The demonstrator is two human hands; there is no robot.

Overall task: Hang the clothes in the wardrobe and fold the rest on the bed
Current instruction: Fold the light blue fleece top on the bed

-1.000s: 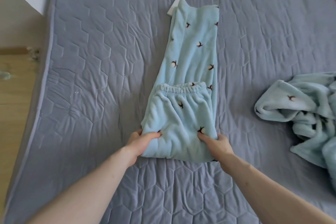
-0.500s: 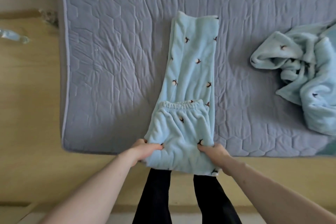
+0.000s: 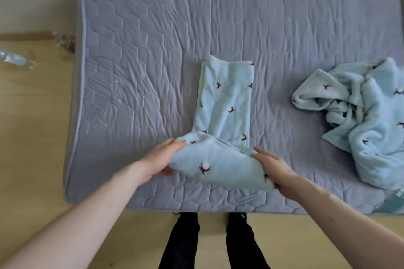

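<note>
The pale-blue fleece pyjama trousers (image 3: 226,102) lie lengthwise on the grey quilted bed (image 3: 142,50), legs pointing away, their near folded end gripped by the left hand (image 3: 162,159) and right hand (image 3: 273,168), beside a crumpled matching fleece garment (image 3: 367,116) cut off at the right edge.

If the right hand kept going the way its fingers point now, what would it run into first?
The right hand points up and to the left, across the folded end of the blue pants it is gripping. Going on, it would probably press into the flat pant leg first; depth is hard to judge from this view.
</note>
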